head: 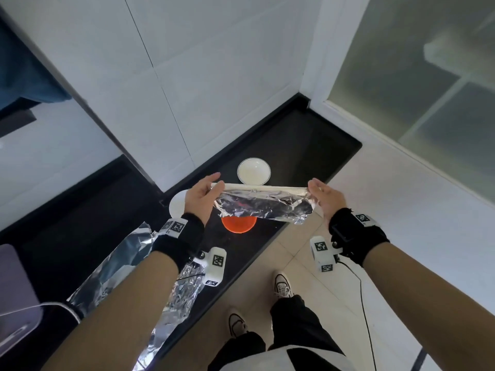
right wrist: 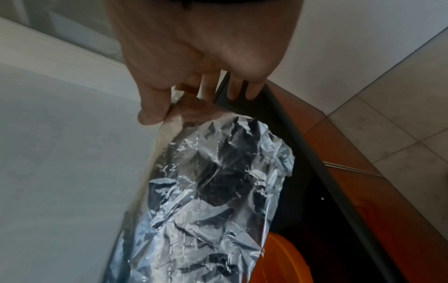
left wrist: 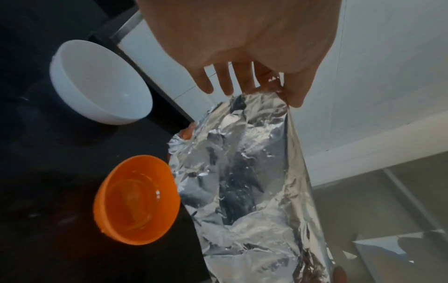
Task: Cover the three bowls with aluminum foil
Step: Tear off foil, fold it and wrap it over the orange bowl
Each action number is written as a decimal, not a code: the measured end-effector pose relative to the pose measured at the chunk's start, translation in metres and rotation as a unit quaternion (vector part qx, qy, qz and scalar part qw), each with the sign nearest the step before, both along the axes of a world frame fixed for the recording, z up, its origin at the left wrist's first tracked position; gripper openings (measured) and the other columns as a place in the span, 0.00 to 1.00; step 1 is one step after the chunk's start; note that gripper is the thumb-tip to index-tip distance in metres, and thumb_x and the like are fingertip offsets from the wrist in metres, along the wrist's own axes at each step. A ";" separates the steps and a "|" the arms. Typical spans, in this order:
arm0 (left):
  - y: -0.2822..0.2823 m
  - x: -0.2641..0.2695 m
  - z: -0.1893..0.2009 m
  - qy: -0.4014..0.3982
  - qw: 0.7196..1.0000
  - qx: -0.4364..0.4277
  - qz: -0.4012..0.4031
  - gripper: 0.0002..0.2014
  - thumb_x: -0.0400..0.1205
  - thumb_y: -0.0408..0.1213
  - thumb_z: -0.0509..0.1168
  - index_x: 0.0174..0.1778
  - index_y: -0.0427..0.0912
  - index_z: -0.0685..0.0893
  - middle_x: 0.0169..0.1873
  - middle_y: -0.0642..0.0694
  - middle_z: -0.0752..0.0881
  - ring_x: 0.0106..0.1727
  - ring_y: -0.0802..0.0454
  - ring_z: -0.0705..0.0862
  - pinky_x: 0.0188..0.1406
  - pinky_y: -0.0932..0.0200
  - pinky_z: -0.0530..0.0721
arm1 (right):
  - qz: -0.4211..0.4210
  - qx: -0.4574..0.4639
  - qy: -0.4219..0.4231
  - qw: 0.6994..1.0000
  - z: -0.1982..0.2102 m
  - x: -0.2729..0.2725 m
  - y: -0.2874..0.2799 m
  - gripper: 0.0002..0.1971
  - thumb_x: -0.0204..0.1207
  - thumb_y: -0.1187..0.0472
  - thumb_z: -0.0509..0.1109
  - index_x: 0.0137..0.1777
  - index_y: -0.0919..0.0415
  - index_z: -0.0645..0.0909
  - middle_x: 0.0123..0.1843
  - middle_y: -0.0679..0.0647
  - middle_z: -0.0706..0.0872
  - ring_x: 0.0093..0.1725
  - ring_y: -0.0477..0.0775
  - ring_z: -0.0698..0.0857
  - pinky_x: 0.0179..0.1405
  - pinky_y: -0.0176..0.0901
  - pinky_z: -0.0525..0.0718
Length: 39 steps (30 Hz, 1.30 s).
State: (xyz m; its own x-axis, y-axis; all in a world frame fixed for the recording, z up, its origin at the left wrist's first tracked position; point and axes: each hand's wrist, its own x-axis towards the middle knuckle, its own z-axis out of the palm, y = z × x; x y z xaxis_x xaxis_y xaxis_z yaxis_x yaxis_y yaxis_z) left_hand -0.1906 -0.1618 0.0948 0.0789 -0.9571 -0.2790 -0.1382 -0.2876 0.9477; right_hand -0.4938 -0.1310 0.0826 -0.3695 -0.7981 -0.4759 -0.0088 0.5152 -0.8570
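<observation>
A crinkled sheet of aluminum foil [head: 263,204] hangs stretched between both hands above the black counter [head: 308,145]. My left hand [head: 214,187] pinches its left end between thumb and forefinger [left wrist: 294,95]. My right hand [head: 313,188] pinches the right end the same way, thumb [right wrist: 152,113] on top. Under the sheet stands an orange bowl [head: 239,227], half hidden by it and seen empty in the left wrist view [left wrist: 135,201]. An empty white bowl [head: 253,171] stands beyond the foil. A second white bowl [head: 177,204] sits left of it, partly behind my left hand.
More crumpled foil [head: 120,266] lies along the counter under my left forearm. A pale purple appliance [head: 16,290] with a white cable stands at the far left. White walls close the counter behind, a frosted glass door [head: 428,89] is on the right, and tiled floor lies below.
</observation>
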 end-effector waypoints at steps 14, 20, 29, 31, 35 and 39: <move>0.009 0.000 -0.014 0.040 0.994 0.097 -0.020 0.06 0.82 0.31 0.69 0.38 0.40 0.85 0.22 0.57 0.85 0.25 0.63 0.82 0.29 0.69 0.80 | 0.053 0.016 -0.027 0.998 -0.002 0.004 0.004 0.05 0.75 0.63 0.76 0.48 0.61 0.87 0.30 0.47 0.86 0.22 0.41 0.78 0.22 0.30 0.76; 0.011 0.004 -0.021 0.058 0.989 0.136 -0.009 0.11 0.79 0.36 0.73 0.31 0.38 0.86 0.22 0.48 0.84 0.26 0.52 0.81 0.38 0.56 0.82 | 0.061 0.031 -0.031 0.997 -0.014 -0.005 0.009 0.03 0.72 0.68 0.77 0.39 0.65 0.86 0.23 0.52 0.80 0.23 0.51 0.73 0.23 0.37 0.74; 0.012 0.007 -0.027 0.033 0.992 0.124 -0.008 0.08 0.78 0.37 0.74 0.33 0.42 0.89 0.27 0.48 0.88 0.35 0.46 0.84 0.48 0.48 0.85 | 0.142 0.061 0.034 0.987 -0.022 -0.011 0.014 0.06 0.70 0.74 0.75 0.35 0.66 0.86 0.24 0.55 0.83 0.30 0.56 0.78 0.43 0.52 0.80; 0.014 0.007 -0.029 0.026 0.992 0.122 -0.004 0.08 0.79 0.36 0.73 0.34 0.41 0.89 0.28 0.48 0.89 0.35 0.47 0.84 0.48 0.49 0.85 | 0.134 0.070 0.025 0.988 -0.026 -0.013 0.018 0.05 0.71 0.72 0.76 0.36 0.65 0.86 0.29 0.58 0.86 0.35 0.59 0.81 0.50 0.57 0.83; 0.016 0.010 -0.031 0.032 0.992 0.119 0.015 0.07 0.81 0.36 0.71 0.38 0.37 0.89 0.35 0.42 0.89 0.39 0.45 0.86 0.51 0.48 0.86 | 0.113 0.102 -0.060 0.987 -0.022 -0.010 0.023 0.11 0.74 0.63 0.76 0.47 0.73 0.86 0.43 0.61 0.90 0.47 0.59 0.87 0.59 0.53 0.86; 0.018 0.011 -0.030 0.016 0.994 0.094 0.045 0.09 0.84 0.34 0.67 0.38 0.36 0.84 0.30 0.45 0.85 0.33 0.48 0.81 0.40 0.56 0.82 | 0.141 0.167 -0.143 0.965 -0.016 -0.003 0.024 0.12 0.77 0.56 0.74 0.52 0.67 0.83 0.52 0.62 0.89 0.50 0.63 0.87 0.52 0.52 0.85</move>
